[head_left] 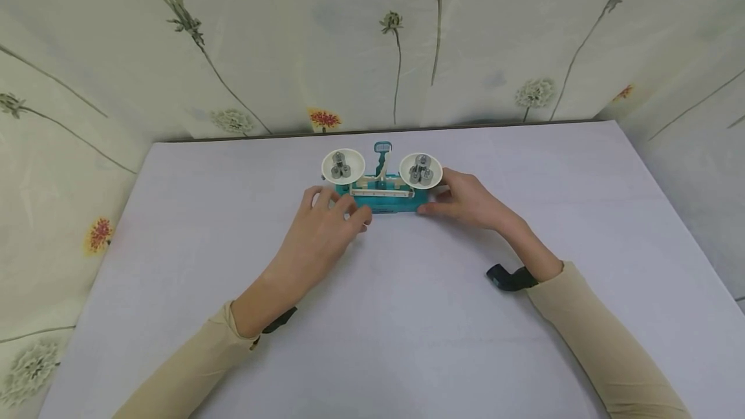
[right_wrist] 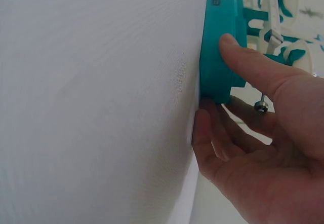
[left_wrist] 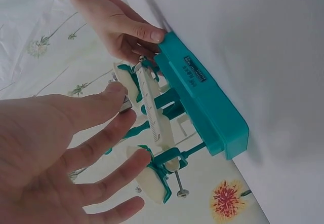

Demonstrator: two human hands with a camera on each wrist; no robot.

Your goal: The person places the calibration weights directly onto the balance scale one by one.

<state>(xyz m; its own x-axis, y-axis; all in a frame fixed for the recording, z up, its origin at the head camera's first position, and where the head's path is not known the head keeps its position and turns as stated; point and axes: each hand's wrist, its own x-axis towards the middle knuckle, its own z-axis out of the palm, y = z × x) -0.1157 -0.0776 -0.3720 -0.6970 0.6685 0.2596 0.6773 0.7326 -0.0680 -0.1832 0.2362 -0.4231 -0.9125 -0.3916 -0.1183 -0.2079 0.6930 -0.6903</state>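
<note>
A teal balance scale (head_left: 384,202) stands near the table's far edge, with a white pan on each side. Small metal weights (head_left: 340,165) sit in the left pan, and several more weights (head_left: 421,170) fill the right one. My left hand (head_left: 320,238) is in front of the scale's left end; its thumb and index finger pinch a small metal piece (left_wrist: 125,104), whose exact kind is mostly hidden. At the right end, my right hand (right_wrist: 273,127) grips the base, thumb on the front face and fingers around the end.
The white table (head_left: 396,335) extends in front of the scale. Behind it hangs a flower-patterned cloth (head_left: 349,50). Dark straps with camera mounts (head_left: 511,278) are on the wrists, beside the beige sleeves.
</note>
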